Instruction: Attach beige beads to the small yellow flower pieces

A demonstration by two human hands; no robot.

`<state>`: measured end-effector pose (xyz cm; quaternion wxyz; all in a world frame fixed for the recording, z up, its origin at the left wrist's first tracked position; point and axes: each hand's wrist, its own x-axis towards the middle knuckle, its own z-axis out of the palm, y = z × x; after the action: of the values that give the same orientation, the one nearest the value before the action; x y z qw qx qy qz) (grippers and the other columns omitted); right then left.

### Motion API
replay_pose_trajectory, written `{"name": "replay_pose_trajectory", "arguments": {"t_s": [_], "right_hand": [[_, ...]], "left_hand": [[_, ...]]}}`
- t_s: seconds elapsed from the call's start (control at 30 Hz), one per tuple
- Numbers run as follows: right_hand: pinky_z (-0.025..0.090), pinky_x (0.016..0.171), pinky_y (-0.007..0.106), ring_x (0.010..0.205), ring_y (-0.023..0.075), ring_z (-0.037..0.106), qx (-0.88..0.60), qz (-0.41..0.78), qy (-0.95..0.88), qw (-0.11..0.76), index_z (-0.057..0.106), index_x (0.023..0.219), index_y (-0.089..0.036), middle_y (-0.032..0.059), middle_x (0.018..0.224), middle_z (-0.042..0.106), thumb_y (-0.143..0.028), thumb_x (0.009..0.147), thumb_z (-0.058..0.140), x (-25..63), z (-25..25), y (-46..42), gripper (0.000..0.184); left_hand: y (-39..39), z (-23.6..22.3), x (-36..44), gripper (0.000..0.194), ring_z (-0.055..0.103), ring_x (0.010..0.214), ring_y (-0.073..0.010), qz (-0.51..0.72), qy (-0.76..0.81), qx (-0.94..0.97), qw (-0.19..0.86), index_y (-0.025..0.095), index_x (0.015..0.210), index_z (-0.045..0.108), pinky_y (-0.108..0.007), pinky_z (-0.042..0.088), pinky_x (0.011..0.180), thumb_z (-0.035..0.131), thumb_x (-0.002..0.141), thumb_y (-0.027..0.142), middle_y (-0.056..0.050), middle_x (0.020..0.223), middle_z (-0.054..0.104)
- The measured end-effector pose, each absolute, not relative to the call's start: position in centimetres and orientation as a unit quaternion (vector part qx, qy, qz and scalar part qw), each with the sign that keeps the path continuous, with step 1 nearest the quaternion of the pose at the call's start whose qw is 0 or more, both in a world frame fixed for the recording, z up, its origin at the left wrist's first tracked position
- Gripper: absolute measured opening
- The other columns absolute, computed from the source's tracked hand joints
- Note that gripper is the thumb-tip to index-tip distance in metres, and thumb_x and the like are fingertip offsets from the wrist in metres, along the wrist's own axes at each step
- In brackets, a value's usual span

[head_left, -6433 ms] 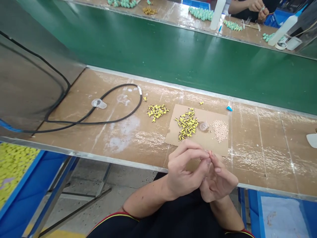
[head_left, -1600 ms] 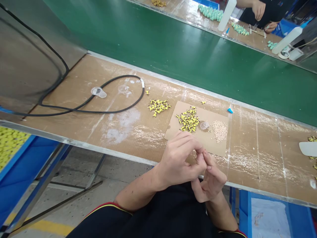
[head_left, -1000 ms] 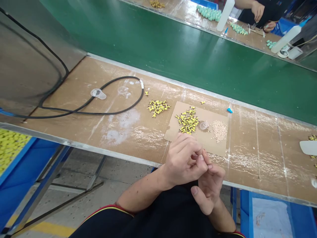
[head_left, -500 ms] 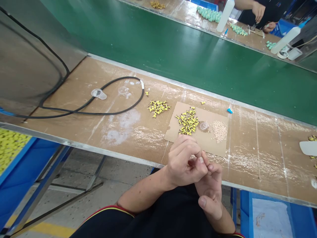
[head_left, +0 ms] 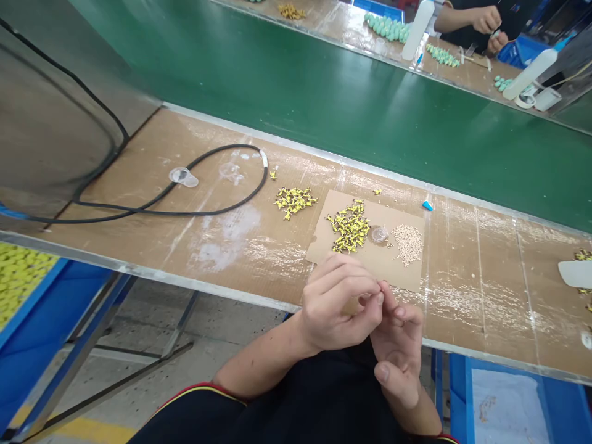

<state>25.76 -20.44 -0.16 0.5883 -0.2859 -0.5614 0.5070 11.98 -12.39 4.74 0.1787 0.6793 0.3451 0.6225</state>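
Observation:
My left hand (head_left: 341, 303) is closed in a pinch above the table's front edge, thumb against index finger. Whatever lies between those fingertips is hidden or too small to make out. Touching the pinch is the index fingertip of my right hand (head_left: 398, 348), whose thumb stands apart and whose palm shows bare. Just beyond them, a cardboard sheet (head_left: 319, 245) carries a heap of small yellow-and-black pieces (head_left: 348, 227), a small clear round container (head_left: 379, 234) and a pile of tiny pale pink pieces (head_left: 407, 244).
More yellow-and-black pieces (head_left: 295, 202) lie left of the cardboard. A black cable (head_left: 203, 213) loops over the table near a clear plastic piece (head_left: 184, 177). Behind runs a green belt (head_left: 324, 105); across it a co-worker's hands (head_left: 491, 29) are busy. Blue bins (head_left: 69, 293) flank the table.
My left hand has shifted slightly left and my right hand slightly right, their fingertips still meeting. Across the belt, the co-worker's hands have risen from the table and come closer together.

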Motion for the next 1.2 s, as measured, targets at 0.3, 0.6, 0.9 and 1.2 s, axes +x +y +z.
{"name": "replay_pose_trajectory", "arguments": {"t_s": [0.3, 0.6, 0.9, 1.2], "right_hand": [[0.046, 0.119, 0.061, 0.153, 0.0326, 0.045, -0.334, 0.335, -0.684, 0.556, 0.044, 0.146, -0.03, 0.0086, 0.163, 0.051, -0.006, 0.078, 0.067, 26.8, -0.7, -19.2, 0.077], [0.049, 0.116, 0.061, 0.151, 0.0318, 0.048, -0.349, 0.346, -0.666, 0.561, 0.045, 0.145, -0.032, 0.0086, 0.159, 0.056, -0.012, 0.079, 0.066, 26.3, -1.0, -19.4, 0.072], [0.057, 0.106, 0.05, 0.134, 0.0278, 0.063, -0.294, 0.569, -0.49, 0.592, 0.05, 0.135, -0.038, 0.0056, 0.15, 0.065, -0.035, 0.087, 0.07, 25.9, -0.2, -20.0, 0.051], [0.06, 0.101, 0.051, 0.128, 0.0269, 0.066, -0.273, 0.644, -0.401, 0.591, 0.053, 0.127, -0.041, 0.0035, 0.145, 0.068, -0.043, 0.083, 0.071, 26.0, -0.5, -20.1, 0.049]], "left_hand": [[-11.9, 5.7, 10.6, 0.017, 0.068, 0.072, -0.0149, 0.525, 0.38, 0.75, 0.132, 0.022, 0.083, 0.058, -0.031, 0.051, 0.072, 0.062, 0.084, 0.006, 0.004, 0.071, 0.071], [-11.7, 4.7, 10.8, 0.015, 0.059, 0.072, -0.0163, 0.498, 0.373, 0.768, 0.155, 0.022, 0.084, 0.048, -0.032, 0.052, 0.071, 0.052, 0.086, 0.008, 0.0, 0.073, 0.06], [-12.0, 4.3, 11.4, 0.02, 0.059, 0.072, -0.0158, 0.56, 0.338, 0.721, 0.228, 0.023, 0.085, 0.045, -0.031, 0.053, 0.071, 0.051, 0.081, 0.005, 0.002, 0.071, 0.055], [-12.1, 4.3, 11.8, 0.022, 0.058, 0.071, -0.016, 0.581, 0.33, 0.709, 0.225, 0.024, 0.085, 0.044, -0.03, 0.054, 0.069, 0.052, 0.079, 0.005, 0.003, 0.071, 0.053]]}}
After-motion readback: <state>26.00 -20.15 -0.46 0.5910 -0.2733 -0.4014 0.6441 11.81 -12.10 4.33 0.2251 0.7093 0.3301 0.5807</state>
